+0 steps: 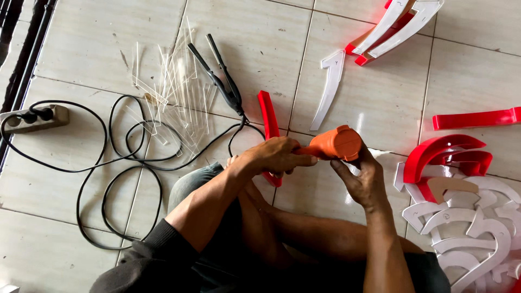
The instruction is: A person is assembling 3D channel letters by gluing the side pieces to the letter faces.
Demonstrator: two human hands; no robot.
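**Orange tool gripped over a tiled floor**

Pale glazed tiles (108, 38) with thin grout lines make up the whole working surface, and we sit directly on them, knees drawn up beneath our arms. Our left hand (279, 155) is wrapped shut around the narrow handle end of an orange plastic tool (336, 143), which hangs just above the floor near the middle of the view. Our right hand (362, 178) cups the tool's thick barrel end from below, fingers curled round it and thumb laid along its side.

Under the left hand lies a curved red strip (268, 116), partly hidden by the wrist. Further left, a black flat-jawed iron (220, 76) rests beside a scatter of clear acrylic slivers (173, 92), its black cord (125, 163) looping widely across the tiles to a power strip (35, 118) at the left edge. Dark rods run along the top left corner.

On the right, a heap of white cut-out shapes (467, 228) is piled against red curved pieces (445, 154), close by our right forearm. A straight red bar (475, 118) lies above them, a white shape (329, 87) sits alone near the centre top, and more red and white pieces (393, 24) cluster at the top edge.
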